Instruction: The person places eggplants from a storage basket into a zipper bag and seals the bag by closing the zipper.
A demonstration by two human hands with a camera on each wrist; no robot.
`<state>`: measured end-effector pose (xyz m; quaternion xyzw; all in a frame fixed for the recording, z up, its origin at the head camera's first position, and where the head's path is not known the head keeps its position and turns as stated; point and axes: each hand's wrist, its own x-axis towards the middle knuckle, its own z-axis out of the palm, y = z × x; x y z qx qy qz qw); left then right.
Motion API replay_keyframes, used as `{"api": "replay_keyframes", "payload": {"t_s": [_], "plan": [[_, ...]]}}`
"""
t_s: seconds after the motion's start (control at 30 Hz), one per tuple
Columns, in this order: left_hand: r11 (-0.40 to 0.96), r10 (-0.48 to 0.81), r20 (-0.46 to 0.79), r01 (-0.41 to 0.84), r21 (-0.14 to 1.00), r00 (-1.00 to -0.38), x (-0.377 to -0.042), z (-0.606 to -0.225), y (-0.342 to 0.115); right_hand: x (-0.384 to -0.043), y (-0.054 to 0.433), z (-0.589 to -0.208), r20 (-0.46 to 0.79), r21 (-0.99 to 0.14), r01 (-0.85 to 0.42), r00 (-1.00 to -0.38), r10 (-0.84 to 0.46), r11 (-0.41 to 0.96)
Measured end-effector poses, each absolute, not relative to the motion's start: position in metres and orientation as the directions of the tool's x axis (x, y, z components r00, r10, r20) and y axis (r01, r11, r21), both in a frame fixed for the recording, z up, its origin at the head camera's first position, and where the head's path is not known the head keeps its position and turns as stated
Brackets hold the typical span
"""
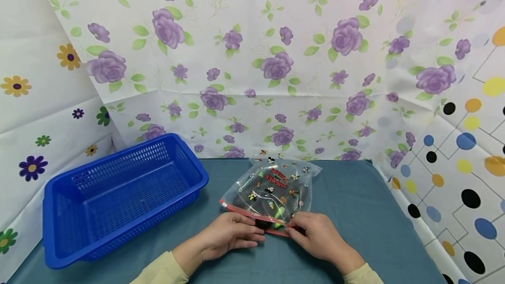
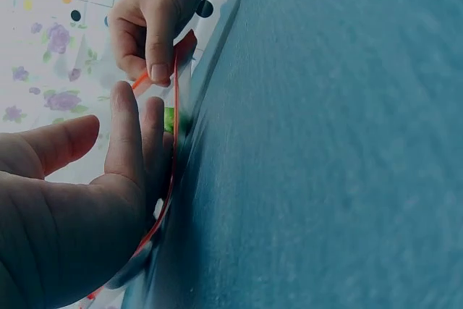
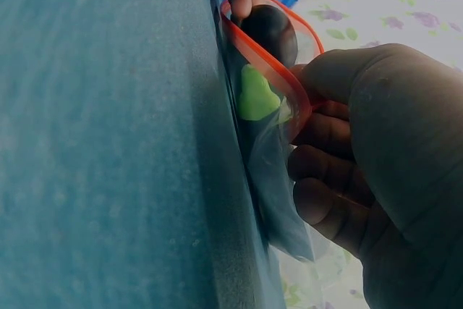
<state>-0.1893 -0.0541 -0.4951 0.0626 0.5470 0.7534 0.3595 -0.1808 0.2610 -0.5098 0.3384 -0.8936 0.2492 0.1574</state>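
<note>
A clear zip bag (image 1: pixel 272 194) with a red-orange zip edge and cartoon prints lies on the table, its mouth towards me. My right hand (image 1: pixel 317 235) pinches the right end of that edge between thumb and fingers. My left hand (image 1: pixel 226 236) is at the mouth, fingers fairly straight, the fingertips just inside the rim in the right wrist view. The mouth gapes between the two hands. Inside sit a dark rounded object (image 3: pixel 272 34) and a bright green piece (image 3: pixel 256 95); their kind is not clear, and the printed film partly hides them.
A blue plastic basket (image 1: pixel 49 214) with perforated walls stands to the left of the bag. The table has a blue-green cloth (image 1: pixel 355 200). Flower-printed sheeting (image 1: pixel 252 69) rises behind it, and dotted sheeting (image 1: pixel 446 196) stands on the right.
</note>
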Motion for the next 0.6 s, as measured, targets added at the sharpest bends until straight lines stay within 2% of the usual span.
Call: {"api": "replay_keyframes", "payload": {"t_s": [0.6], "plan": [[-0.246, 0.629, -0.298, -0.548, 0.799, -0.718, -0.1909, -0.4969, -0.0469, -0.1804, 0.2606, -0.5088, 0.448, -0.341, -0.682, -0.723, -0.526, 0.647]]}}
